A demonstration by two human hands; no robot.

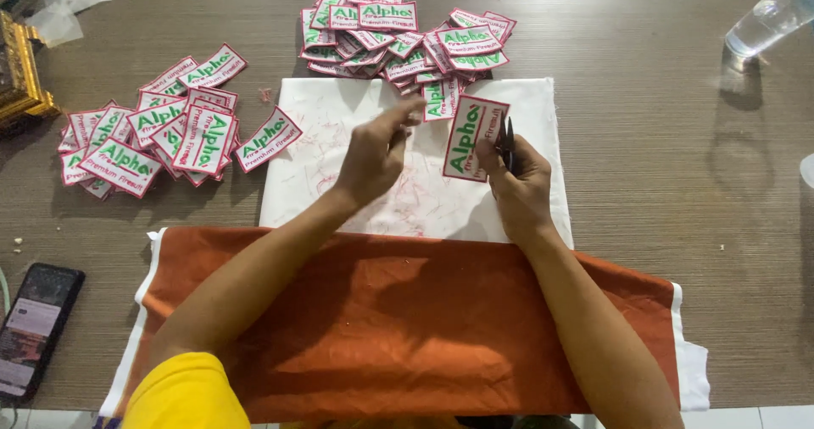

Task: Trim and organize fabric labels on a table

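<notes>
Patch (pixel 469 137) sits upright in your right hand (pixel 519 183), pinched at its lower right edge by thumb and fingers, and the same hand also carries a small pair of dark snips (pixel 506 145) whose points stick up beside the patch's right border. Keep that pinch low and close to the edge, so the border you work on stays free and the points stay off the stitched face. Turn the patch, not the snips, and trim only loose thread outside the red border.

Your left hand (pixel 376 153) is half open and holds nothing; its fingertips reach up and to the right, just short of the patch's upper left corner. Use it to steady the far edge.

Both hands hover over the white cloth (pixel 305 183), which is scattered with fine red thread scraps. Nearer you, an orange cloth (pixel 407 327) overlaps it. At the far edge of the white cloth lies one pile (pixel 407 35) of like patches; a second pile (pixel 161 136) lies well to the left on the surface (pixel 678 183). A phone (pixel 34 327) rests at the near left.
</notes>
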